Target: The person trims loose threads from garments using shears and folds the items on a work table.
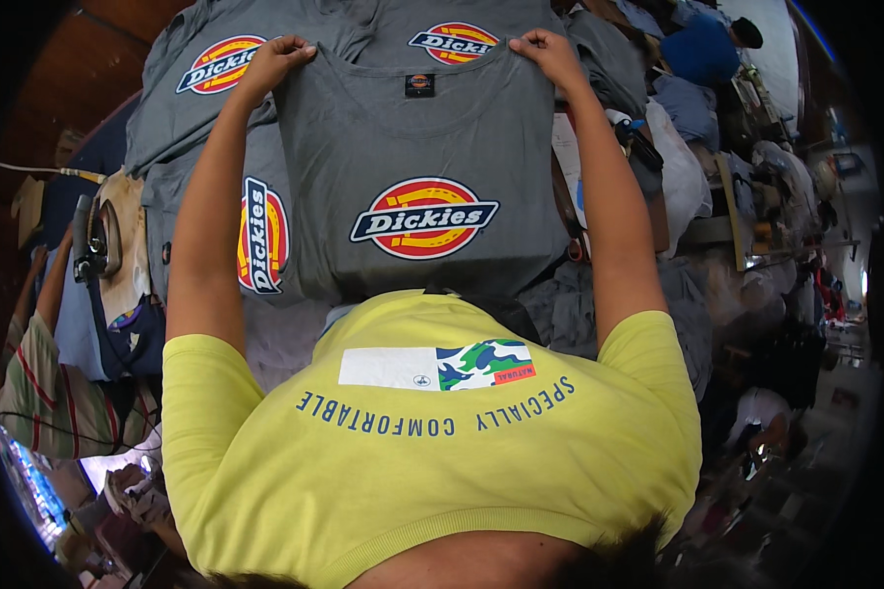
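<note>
A grey T-shirt (413, 142) with a red, yellow and blue printed logo is stretched out in front of me. Its neckline faces away, and a small black label shows inside it. My left hand (280, 61) pinches the cloth near the left shoulder. At the right shoulder, my right hand (548, 57) pinches the opposite edge in the same way. Both arms reach far forward. More grey shirts (182, 133) with the same kind of print lie under and beyond it; one at the left has its logo turned sideways.
At the left a clothes iron (98, 236) stands on a scorched pad, near a co-worker in a striped shirt (44, 393). A white plastic bag (686, 172) and heaped clothes lie at the right. Another person (761, 412) sits farther right.
</note>
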{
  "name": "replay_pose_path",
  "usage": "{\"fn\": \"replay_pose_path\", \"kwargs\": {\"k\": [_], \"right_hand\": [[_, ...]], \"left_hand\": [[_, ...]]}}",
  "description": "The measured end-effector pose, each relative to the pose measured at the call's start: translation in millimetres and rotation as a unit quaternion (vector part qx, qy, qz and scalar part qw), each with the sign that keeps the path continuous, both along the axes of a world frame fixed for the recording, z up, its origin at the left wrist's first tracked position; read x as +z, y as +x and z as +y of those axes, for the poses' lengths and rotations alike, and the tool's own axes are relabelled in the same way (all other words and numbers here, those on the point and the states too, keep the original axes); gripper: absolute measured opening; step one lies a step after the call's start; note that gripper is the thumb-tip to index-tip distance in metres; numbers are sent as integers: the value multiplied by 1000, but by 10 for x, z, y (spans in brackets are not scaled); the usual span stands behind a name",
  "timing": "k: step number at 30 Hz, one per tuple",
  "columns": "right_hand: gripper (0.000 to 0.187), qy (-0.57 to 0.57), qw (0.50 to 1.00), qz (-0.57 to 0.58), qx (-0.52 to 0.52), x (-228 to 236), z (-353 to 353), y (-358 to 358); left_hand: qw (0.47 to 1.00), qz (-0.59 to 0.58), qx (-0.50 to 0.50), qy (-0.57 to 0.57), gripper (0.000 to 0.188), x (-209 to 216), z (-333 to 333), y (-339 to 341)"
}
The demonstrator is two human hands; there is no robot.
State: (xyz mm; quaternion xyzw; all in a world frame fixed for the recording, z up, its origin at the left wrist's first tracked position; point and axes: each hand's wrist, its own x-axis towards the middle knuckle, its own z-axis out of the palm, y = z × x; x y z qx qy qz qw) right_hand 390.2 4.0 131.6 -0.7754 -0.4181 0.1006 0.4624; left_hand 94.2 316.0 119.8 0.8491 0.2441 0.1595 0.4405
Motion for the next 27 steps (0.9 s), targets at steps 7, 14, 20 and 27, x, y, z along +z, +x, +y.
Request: {"fn": "replay_pose_path", "kwargs": {"k": [7,14,20,27], "right_hand": [[35,-28,998,-32,39,259,-265,-192],[27,-84,994,-59,49,1260,-1493,-1051],[24,77,993,-20,90,1728,-1922,-1542],[26,33,982,155,103,1619,-1768,-1544]], "left_hand": [[997,-29,-41,66,27,374,-148,-159],[963,-133,-62,225,13,1297,-1312,-1223],[954,-199,-39,223,20,1677,-1781,-1584],[956,-146,-64,246,17,1750,-1776,-1448]]}}
